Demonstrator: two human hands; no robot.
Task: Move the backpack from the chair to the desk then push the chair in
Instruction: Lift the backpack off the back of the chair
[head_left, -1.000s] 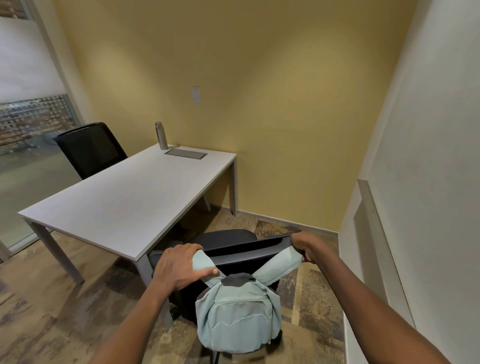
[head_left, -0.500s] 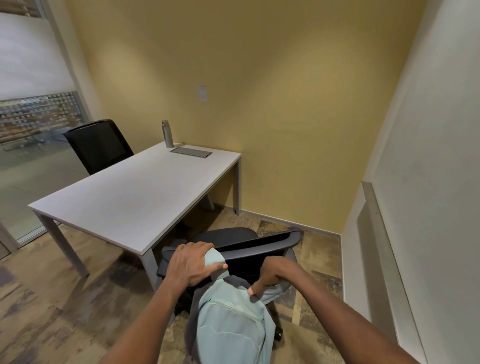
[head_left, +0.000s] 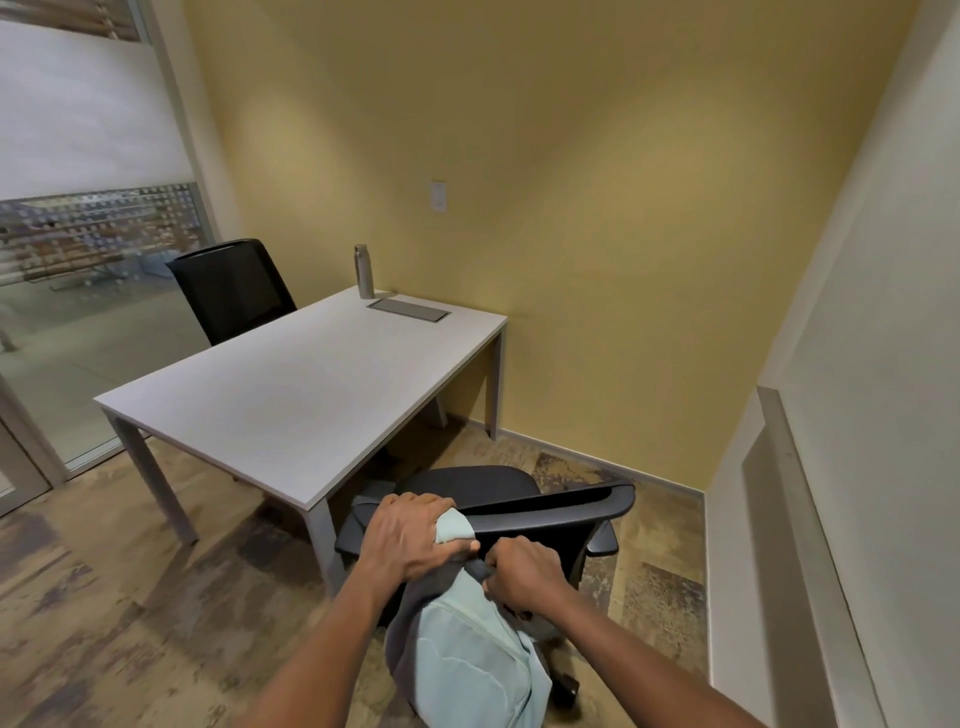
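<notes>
Step in hand: freeing the backpack (head_left: 475, 654) from the chair (head_left: 550, 512) – the first half of the task, by my reading, with nothing yet on the desk (head_left: 291, 395).
Backpack: pale mint with a grey back panel, hanging behind the chair's backrest, its top bunched at the backrest's upper edge; well short of the desk.
Left hand (head_left: 410, 535): curled shut over a mint shoulder strap (head_left: 454, 526) at the top of the backrest.
Right hand (head_left: 522, 574): closed into a fist on the dark top of the bag, probably its carry handle, just below the backrest edge.
Chair: pulled out, standing off the desk's near right corner, seat turned toward the desk.
Next move calls for: a lift straight up to clear the strap off the backrest, then a swing left onto the bare near half of the desk – clear of the metal water bottle (head_left: 364, 272) and the grey inset panel (head_left: 409, 310) by the far edge.
Hidden or unclear: the bag's lower end runs off the bottom of the view; the second strap is not visible; the chair's base is mostly covered by bag and arms.
</notes>
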